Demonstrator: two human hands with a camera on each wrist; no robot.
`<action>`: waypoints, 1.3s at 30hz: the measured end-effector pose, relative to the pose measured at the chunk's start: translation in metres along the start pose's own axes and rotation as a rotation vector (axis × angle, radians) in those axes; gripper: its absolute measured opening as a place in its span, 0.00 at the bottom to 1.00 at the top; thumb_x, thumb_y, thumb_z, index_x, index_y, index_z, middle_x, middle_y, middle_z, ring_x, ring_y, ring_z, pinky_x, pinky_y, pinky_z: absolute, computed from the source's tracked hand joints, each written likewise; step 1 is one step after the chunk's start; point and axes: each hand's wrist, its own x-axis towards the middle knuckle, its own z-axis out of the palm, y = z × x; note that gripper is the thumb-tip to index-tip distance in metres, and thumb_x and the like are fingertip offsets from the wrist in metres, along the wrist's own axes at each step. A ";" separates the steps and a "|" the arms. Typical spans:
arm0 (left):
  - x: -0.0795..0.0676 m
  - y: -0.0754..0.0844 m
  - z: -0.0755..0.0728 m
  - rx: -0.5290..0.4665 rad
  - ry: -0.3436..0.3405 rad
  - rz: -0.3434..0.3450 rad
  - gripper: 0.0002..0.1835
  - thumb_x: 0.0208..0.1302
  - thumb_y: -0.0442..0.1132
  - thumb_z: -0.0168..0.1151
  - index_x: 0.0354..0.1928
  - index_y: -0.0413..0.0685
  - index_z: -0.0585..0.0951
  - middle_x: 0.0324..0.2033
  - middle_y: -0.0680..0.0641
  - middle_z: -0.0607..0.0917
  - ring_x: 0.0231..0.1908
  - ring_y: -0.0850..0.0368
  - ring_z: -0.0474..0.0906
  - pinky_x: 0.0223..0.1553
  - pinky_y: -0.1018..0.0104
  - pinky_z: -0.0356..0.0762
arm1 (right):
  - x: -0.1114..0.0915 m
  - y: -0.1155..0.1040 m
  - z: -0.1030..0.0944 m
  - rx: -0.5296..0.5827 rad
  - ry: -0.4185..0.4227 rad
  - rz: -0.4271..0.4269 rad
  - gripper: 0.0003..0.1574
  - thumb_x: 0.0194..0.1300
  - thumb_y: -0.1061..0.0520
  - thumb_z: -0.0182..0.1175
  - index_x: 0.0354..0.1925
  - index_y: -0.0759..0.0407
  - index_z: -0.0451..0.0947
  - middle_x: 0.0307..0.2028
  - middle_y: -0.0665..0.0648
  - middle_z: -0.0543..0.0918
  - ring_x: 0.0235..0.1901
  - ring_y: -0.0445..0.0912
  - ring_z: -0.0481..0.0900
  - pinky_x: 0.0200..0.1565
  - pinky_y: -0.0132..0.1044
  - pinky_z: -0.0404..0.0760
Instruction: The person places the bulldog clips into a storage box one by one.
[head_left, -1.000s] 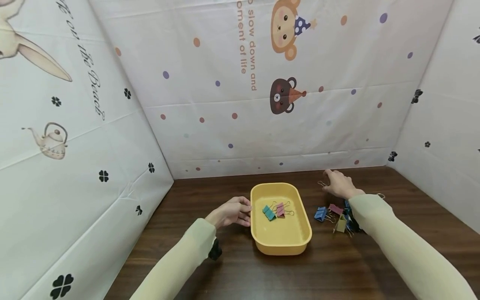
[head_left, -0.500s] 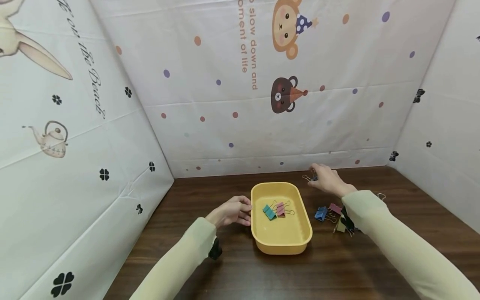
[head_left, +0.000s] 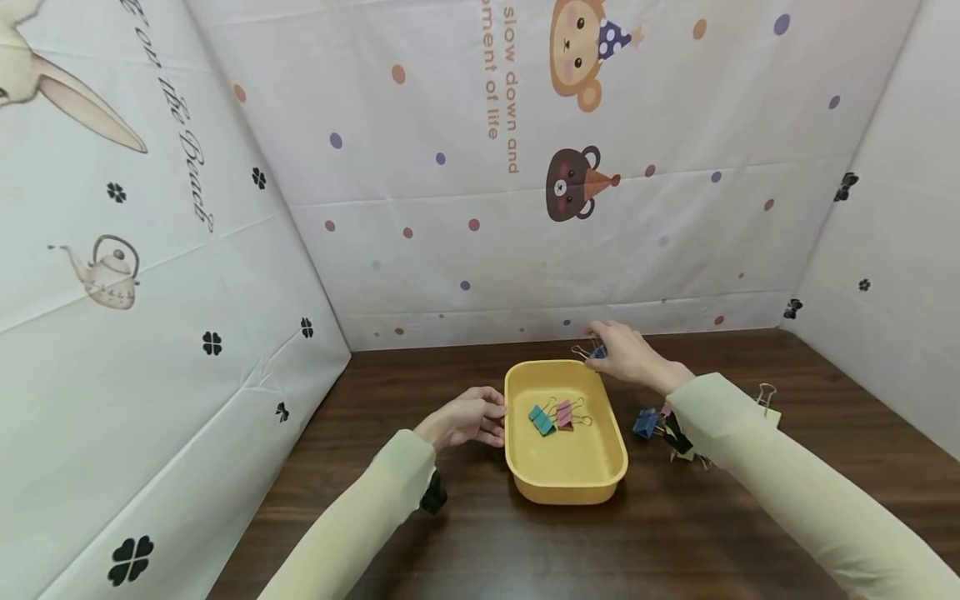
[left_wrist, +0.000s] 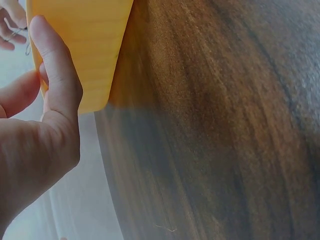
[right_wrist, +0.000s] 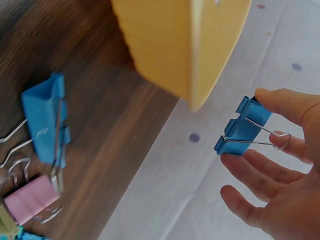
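Note:
Between both hands stands a yellow plastic tray (head_left: pixel 570 467), with a teal binder clip (head_left: pixel 542 419) and a pink binder clip (head_left: pixel 564 414) lying in it. At the tray's left wall, my left hand (head_left: pixel 468 419) holds the rim, its fingers (left_wrist: pixel 57 60) along the outer side. My right hand (head_left: pixel 630 354) pinches a blue binder clip (right_wrist: pixel 245 125) between thumb and fingers, close to the far right corner of the tray. The held clip's wire handles point toward the palm in the right wrist view.
Right of the tray, a blue binder clip (head_left: pixel 646 423) lies by a pink one (right_wrist: pixel 32 200) and several others, partly hidden under the right sleeve. A yellowish clip (head_left: pixel 768 412) shows beyond the forearm. Patterned white sheets (head_left: pixel 420 275) wall the brown table (head_left: pixel 480 550).
My right hand has moved left from behind the pile of clips to the tray's far right corner, carrying the blue binder clip. My left hand stays at the tray.

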 end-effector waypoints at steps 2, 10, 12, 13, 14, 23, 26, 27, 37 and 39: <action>0.000 0.001 0.000 -0.001 0.003 0.006 0.20 0.65 0.33 0.48 0.55 0.32 0.59 0.39 0.34 0.76 0.23 0.52 0.78 0.30 0.57 0.81 | 0.002 -0.007 0.001 -0.007 -0.005 -0.011 0.32 0.53 0.51 0.65 0.54 0.61 0.68 0.51 0.64 0.74 0.50 0.58 0.72 0.46 0.57 0.71; 0.000 0.002 0.001 0.008 0.004 0.003 0.20 0.65 0.33 0.47 0.56 0.32 0.59 0.38 0.35 0.76 0.23 0.52 0.77 0.30 0.58 0.81 | 0.001 -0.027 0.007 -0.021 -0.016 -0.082 0.30 0.52 0.51 0.65 0.52 0.59 0.70 0.45 0.62 0.76 0.43 0.54 0.75 0.40 0.52 0.74; 0.000 0.002 0.001 0.007 0.004 0.000 0.19 0.65 0.33 0.47 0.55 0.32 0.59 0.39 0.35 0.76 0.23 0.53 0.77 0.30 0.58 0.81 | -0.001 -0.031 0.009 -0.028 -0.026 -0.096 0.30 0.52 0.50 0.65 0.52 0.58 0.70 0.43 0.60 0.76 0.41 0.52 0.74 0.39 0.50 0.73; 0.000 0.001 0.001 0.006 0.005 -0.002 0.19 0.65 0.33 0.47 0.55 0.33 0.60 0.38 0.35 0.76 0.23 0.53 0.77 0.30 0.58 0.81 | -0.002 -0.033 0.010 -0.030 -0.032 -0.107 0.29 0.52 0.50 0.65 0.51 0.58 0.70 0.43 0.59 0.76 0.41 0.51 0.75 0.39 0.49 0.73; 0.000 0.001 0.001 0.006 0.006 -0.001 0.18 0.65 0.33 0.48 0.54 0.33 0.60 0.38 0.35 0.76 0.23 0.53 0.77 0.30 0.58 0.81 | -0.003 -0.035 0.011 -0.032 -0.041 -0.112 0.29 0.52 0.50 0.65 0.52 0.57 0.70 0.43 0.59 0.76 0.41 0.51 0.75 0.39 0.49 0.73; 0.003 -0.003 0.001 -0.004 0.009 -0.002 0.18 0.65 0.32 0.48 0.54 0.33 0.61 0.33 0.39 0.76 0.22 0.52 0.77 0.30 0.57 0.81 | -0.009 -0.048 0.020 -0.009 -0.117 -0.160 0.30 0.50 0.50 0.66 0.50 0.57 0.71 0.43 0.59 0.76 0.38 0.51 0.76 0.38 0.48 0.74; 0.004 -0.002 0.001 -0.003 0.008 0.000 0.18 0.65 0.33 0.49 0.54 0.33 0.61 0.31 0.41 0.76 0.22 0.52 0.77 0.30 0.56 0.81 | -0.009 -0.049 0.023 -0.018 -0.132 -0.176 0.29 0.50 0.50 0.67 0.49 0.56 0.71 0.40 0.56 0.76 0.33 0.46 0.76 0.34 0.42 0.74; 0.004 -0.002 0.001 0.000 0.010 0.001 0.18 0.64 0.33 0.49 0.53 0.33 0.62 0.31 0.41 0.76 0.22 0.52 0.77 0.30 0.56 0.81 | -0.010 -0.049 0.024 -0.023 -0.137 -0.182 0.28 0.50 0.50 0.67 0.49 0.56 0.71 0.40 0.55 0.76 0.31 0.44 0.75 0.33 0.40 0.73; 0.001 0.000 0.001 0.005 0.001 0.002 0.16 0.65 0.33 0.48 0.52 0.34 0.62 0.35 0.37 0.77 0.22 0.52 0.78 0.30 0.57 0.81 | -0.016 -0.055 0.034 -0.021 -0.157 -0.230 0.26 0.48 0.50 0.67 0.46 0.55 0.72 0.41 0.55 0.76 0.31 0.42 0.71 0.34 0.38 0.72; 0.000 -0.001 0.001 0.007 -0.003 0.009 0.16 0.65 0.33 0.48 0.52 0.34 0.62 0.36 0.36 0.76 0.22 0.52 0.78 0.30 0.57 0.81 | -0.016 -0.056 0.036 -0.036 -0.149 -0.244 0.25 0.48 0.50 0.67 0.45 0.54 0.73 0.41 0.54 0.76 0.33 0.43 0.72 0.36 0.40 0.73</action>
